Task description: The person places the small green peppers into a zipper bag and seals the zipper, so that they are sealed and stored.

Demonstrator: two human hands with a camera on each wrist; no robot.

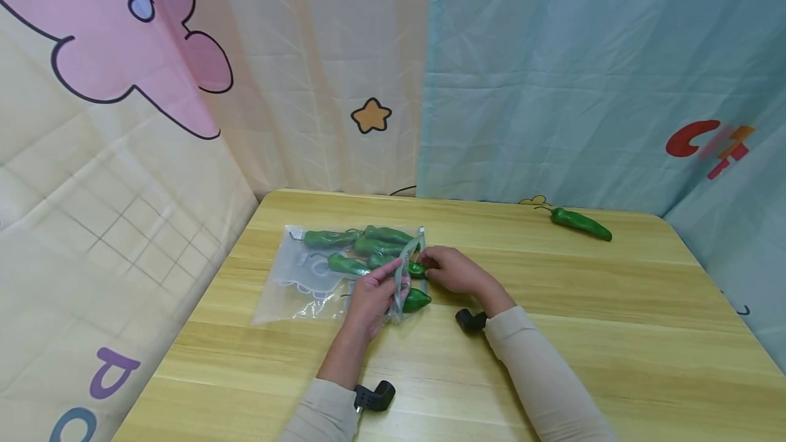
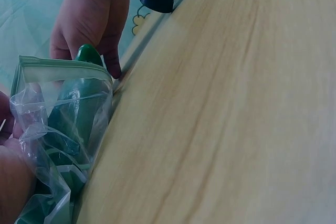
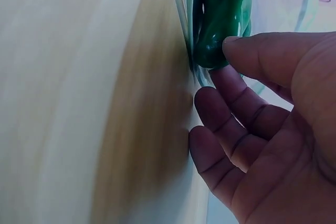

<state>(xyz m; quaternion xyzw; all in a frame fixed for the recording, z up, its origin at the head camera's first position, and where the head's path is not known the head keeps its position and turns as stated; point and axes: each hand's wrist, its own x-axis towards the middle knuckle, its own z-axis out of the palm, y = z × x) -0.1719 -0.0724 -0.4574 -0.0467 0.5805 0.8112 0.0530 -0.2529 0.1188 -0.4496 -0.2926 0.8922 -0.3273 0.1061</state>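
A clear zip bag [image 1: 273, 302] lies on the table with several long green peppers [image 1: 328, 239] inside. My left hand [image 1: 370, 302] grips the bag by its open mouth, fingers and thumb on the zip edge [image 2: 63, 71]. At that mouth my right hand [image 1: 457, 271] pinches the end of a green pepper [image 3: 218, 40] between thumb and forefinger; most of this pepper is inside the bag. The other right fingers are loosely bent below it. A second pepper end [image 1: 417, 300] sticks out of the mouth nearer to me.
One more green pepper [image 1: 580, 222] lies by itself at the table's far right. The wooden table [image 1: 614, 333] backs onto printed curtains [image 1: 522, 87], which also stand along its left and right sides. A black wrist camera [image 1: 376, 396] sits by my left sleeve, another by the right.
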